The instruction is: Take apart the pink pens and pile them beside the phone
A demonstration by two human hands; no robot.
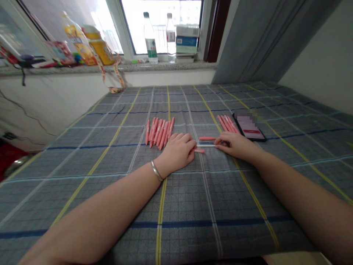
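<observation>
My left hand [180, 149], with a silver bangle on its wrist, is closed over a pink pen barrel [200, 151] whose end sticks out to the right. My right hand [228, 143] pinches the end of a thin white stick, like a pen refill [206, 145], which stretches between the two hands. Whether its left end touches my left hand's fingers is hard to make out. Just behind it lies a single pink pen part [206, 138]. A row of several pink pens [158, 132] rests beside my left hand, and a smaller pink group [227, 123] lies behind my right hand.
A dark phone [249, 127] with its screen lit lies right of the smaller group. Everything rests on a grey checked cloth [182, 221]. On the windowsill [135, 66] stand plastic bottles [150, 40], a yellow drinking bottle [100, 46] and stacked boxes [187, 40].
</observation>
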